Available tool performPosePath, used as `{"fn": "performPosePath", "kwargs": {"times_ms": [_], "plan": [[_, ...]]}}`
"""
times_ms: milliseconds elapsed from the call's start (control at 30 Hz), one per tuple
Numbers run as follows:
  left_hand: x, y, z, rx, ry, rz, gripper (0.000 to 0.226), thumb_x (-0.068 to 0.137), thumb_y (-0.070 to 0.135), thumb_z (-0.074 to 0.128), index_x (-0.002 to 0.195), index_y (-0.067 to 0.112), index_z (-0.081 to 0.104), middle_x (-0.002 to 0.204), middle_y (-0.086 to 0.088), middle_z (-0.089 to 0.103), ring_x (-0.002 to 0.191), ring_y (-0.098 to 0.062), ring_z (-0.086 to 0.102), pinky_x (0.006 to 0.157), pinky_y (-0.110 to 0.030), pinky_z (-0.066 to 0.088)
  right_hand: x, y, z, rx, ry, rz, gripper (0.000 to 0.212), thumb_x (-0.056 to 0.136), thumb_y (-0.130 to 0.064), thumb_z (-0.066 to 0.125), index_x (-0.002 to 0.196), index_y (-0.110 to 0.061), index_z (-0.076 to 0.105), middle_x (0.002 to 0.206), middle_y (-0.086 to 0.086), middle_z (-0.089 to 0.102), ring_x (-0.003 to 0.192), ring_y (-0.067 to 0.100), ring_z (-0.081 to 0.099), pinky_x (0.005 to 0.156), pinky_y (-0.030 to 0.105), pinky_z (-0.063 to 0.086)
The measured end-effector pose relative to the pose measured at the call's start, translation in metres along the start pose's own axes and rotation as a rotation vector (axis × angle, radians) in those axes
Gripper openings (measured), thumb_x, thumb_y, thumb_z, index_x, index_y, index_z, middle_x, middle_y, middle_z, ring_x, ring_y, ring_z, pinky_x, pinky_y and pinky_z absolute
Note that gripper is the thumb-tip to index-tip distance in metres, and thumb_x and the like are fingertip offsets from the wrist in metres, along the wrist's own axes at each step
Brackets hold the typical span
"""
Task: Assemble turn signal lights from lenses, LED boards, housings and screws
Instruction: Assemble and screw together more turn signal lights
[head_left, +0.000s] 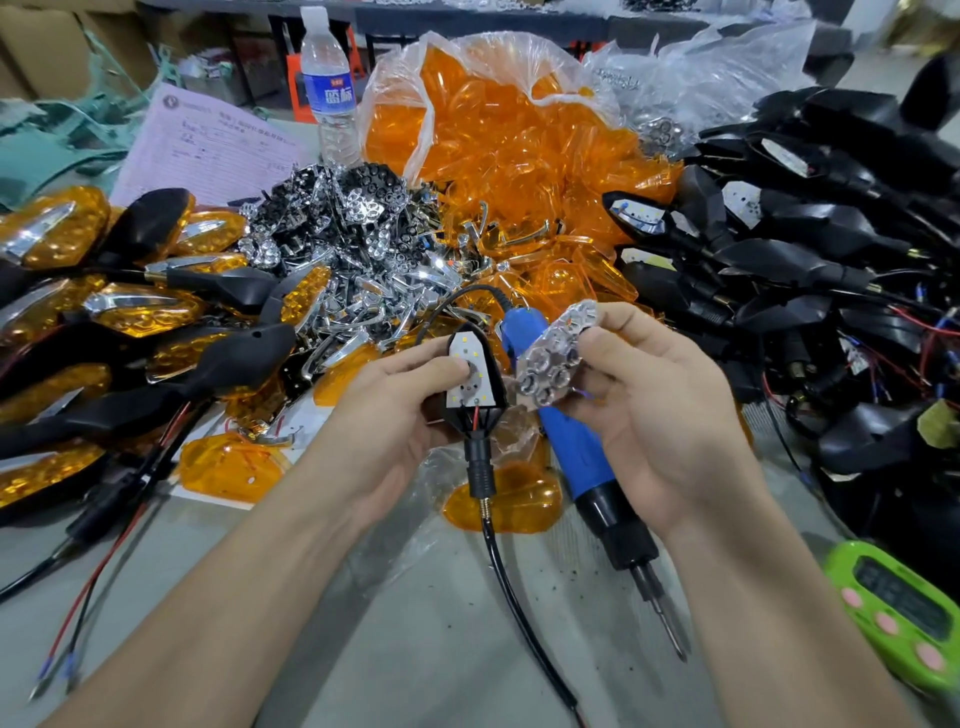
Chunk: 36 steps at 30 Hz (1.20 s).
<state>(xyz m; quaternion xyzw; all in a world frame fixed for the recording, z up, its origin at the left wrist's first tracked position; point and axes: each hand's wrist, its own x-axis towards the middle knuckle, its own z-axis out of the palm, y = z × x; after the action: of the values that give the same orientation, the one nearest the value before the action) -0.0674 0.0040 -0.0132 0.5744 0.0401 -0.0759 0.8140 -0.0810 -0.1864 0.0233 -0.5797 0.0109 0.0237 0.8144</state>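
Note:
My left hand (395, 410) grips a black housing (475, 410) with a white LED board (470, 371) seated in it; my thumb presses on the board. A stem and black cable hang below the housing. My right hand (660, 410) pinches a chrome reflector piece (558, 358) just right of the housing, tilted, its cups facing me. A blue electric screwdriver (576, 447) lies on the table under my right hand, bit pointing toward me. Loose orange lenses (501, 501) lie beneath.
A pile of chrome reflectors (353, 244) sits at centre, a clear bag of orange lenses (498, 135) behind it. Black housings with wires (810, 270) are heaped at right, finished lights (130, 322) at left. A water bottle (330, 88) and a green timer (898, 613) stand nearby.

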Motion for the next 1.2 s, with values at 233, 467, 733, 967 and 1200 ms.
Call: {"fn": "performPosePath", "kwargs": {"times_ms": [233,467,733,967,1200], "plan": [[0.0,-0.003,0.002,0.113,0.02,0.076,0.03,0.093,-0.006,0.063,0.114,0.011,0.075,0.102,-0.011,0.08,0.087,-0.02,0.075,0.079,-0.036,0.062,0.001,0.006,-0.002,-0.239,0.024,-0.127,0.031,0.1,0.007,0.056,0.095,-0.017,0.075,0.062,-0.011,0.068,0.048,0.0,0.058,0.048,0.012,0.046],[-0.001,-0.004,0.005,0.171,0.063,0.146,0.04,0.088,-0.012,0.064,0.11,0.018,0.079,0.089,-0.002,0.079,0.073,-0.012,0.07,0.061,-0.027,0.058,0.003,0.008,-0.003,-0.276,-0.047,-0.188,0.024,0.089,0.007,0.072,0.104,-0.009,0.079,0.079,0.004,0.076,0.061,0.005,0.061,0.058,0.017,0.049],[-0.003,-0.004,0.007,0.164,0.071,0.13,0.035,0.091,-0.005,0.066,0.108,0.021,0.082,0.099,-0.012,0.08,0.081,-0.024,0.071,0.068,-0.037,0.063,0.002,0.012,0.002,-0.302,-0.218,-0.278,0.036,0.09,0.008,0.07,0.095,-0.025,0.082,0.084,0.001,0.08,0.07,0.01,0.067,0.063,0.022,0.054],[-0.003,-0.003,0.008,0.141,0.087,0.106,0.03,0.092,-0.003,0.068,0.113,0.015,0.081,0.087,-0.006,0.08,0.066,-0.014,0.071,0.057,-0.027,0.057,0.001,0.014,0.006,-0.332,-0.252,-0.299,0.034,0.09,0.01,0.07,0.1,-0.021,0.081,0.083,-0.003,0.079,0.07,0.005,0.069,0.064,0.018,0.054],[-0.005,-0.001,0.012,0.13,0.082,0.085,0.033,0.094,-0.003,0.062,0.098,0.02,0.085,0.074,0.003,0.075,0.058,-0.006,0.063,0.052,-0.02,0.051,0.002,0.011,0.001,-0.245,-0.254,-0.28,0.032,0.091,0.011,0.066,0.099,-0.017,0.08,0.084,0.002,0.08,0.069,0.009,0.069,0.065,0.024,0.056]]}}
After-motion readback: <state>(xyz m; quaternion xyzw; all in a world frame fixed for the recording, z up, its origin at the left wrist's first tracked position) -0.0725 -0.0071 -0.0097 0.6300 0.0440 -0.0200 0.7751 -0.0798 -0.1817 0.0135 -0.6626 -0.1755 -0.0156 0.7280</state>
